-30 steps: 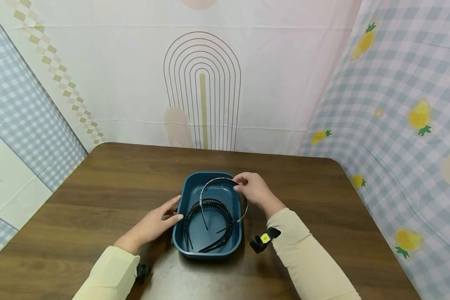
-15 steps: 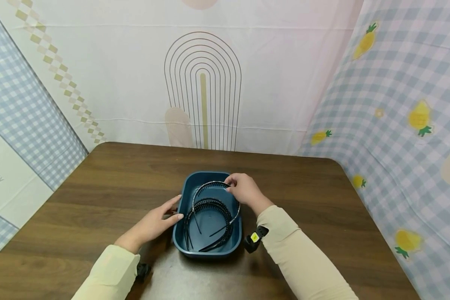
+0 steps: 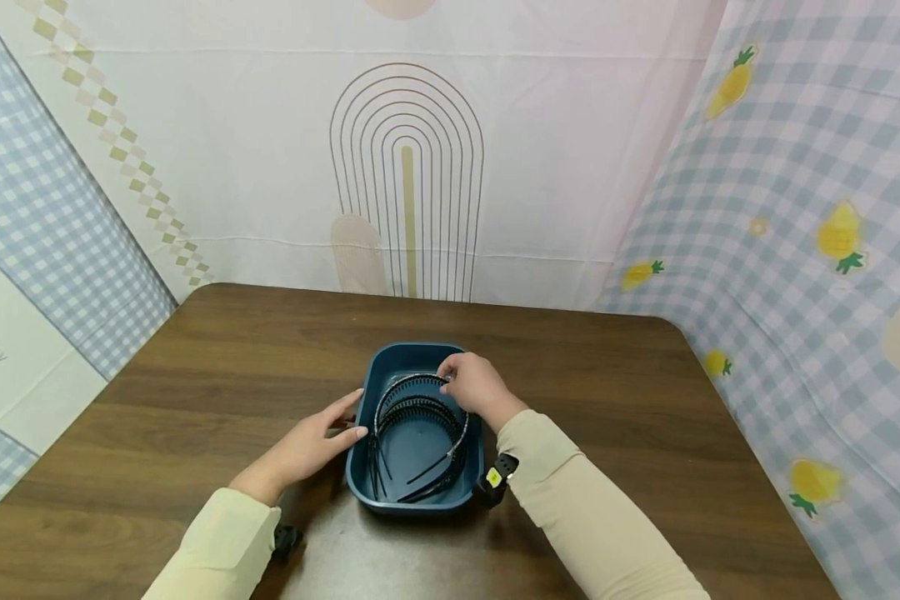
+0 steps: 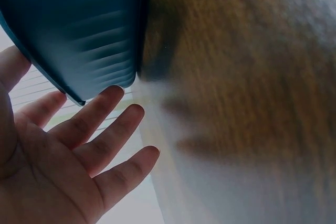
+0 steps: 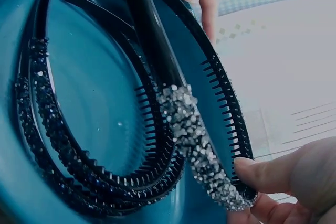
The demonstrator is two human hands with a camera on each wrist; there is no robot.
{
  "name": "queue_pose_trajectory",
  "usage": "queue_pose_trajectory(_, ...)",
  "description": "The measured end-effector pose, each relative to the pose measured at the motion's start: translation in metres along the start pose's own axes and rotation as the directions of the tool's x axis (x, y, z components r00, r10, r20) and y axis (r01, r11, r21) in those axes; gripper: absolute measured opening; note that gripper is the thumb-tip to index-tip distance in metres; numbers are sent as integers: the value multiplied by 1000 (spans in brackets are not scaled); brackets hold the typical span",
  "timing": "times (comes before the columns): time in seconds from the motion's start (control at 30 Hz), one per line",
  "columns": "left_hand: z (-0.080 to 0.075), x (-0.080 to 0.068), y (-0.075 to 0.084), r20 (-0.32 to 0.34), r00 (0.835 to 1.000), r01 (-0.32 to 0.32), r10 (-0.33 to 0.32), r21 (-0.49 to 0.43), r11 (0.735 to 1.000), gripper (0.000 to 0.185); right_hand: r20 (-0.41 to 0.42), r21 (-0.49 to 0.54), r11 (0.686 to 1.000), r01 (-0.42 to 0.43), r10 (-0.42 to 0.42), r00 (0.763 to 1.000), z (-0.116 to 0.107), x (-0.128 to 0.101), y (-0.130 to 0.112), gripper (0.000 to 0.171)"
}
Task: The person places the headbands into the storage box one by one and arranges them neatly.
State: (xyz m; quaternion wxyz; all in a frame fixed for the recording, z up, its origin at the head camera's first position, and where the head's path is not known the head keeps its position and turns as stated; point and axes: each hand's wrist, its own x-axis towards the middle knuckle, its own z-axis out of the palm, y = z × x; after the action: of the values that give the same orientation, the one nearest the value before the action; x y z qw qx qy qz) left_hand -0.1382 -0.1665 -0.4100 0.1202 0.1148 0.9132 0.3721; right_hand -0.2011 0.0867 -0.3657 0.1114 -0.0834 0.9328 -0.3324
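At the right fingertips (image 5: 252, 174), a pinch: thumb and forefinger were curled onto the crown of the rhinestone headband (image 5: 197, 140). Right wrist view showed the silver stones up close, plus comb teeth on the black headbands (image 5: 152, 129) beside it. Head view could not resolve either; there the band read only as a thin arc (image 3: 412, 382) under the right hand (image 3: 471, 385).

Band sat low inside the blue tray (image 3: 363, 479), its legs running down over the black stack. Whether it was touching the tray floor, could not tell. Right wrist view also showed a dark-stoned band (image 5: 44, 119) along the inner wall, unseen from the head.

Left hand (image 3: 307, 442) was flat on the table (image 3: 195, 367), fingers straight and slightly spread, tips against the tray's left wall. Left wrist view confirmed it: open palm (image 4: 58, 166), fingers (image 4: 113, 137) relaxed, holding nothing, the tray's outer wall (image 4: 79, 24) just above them. That view showed no headbands at all, only wall, blurred wood grain and backdrop.

Head view alone gave layout: tray mid-table, both cream sleeves (image 3: 585, 508) coming in from the near edge, a black wrist unit with a yellow tag (image 3: 492, 479) on the right forearm by the tray's near right corner. Patterned cloth backdrop (image 3: 405, 167) behind, checked cloth with pineapples (image 3: 810, 208) on the right.
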Motion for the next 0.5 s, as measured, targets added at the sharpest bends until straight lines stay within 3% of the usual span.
queue_pose_trajectory(0.5,-1,-1,3,-6,1000,9,-9,-2,1000,69,52,-73,997,-22,26,998,11,3,-4,12)
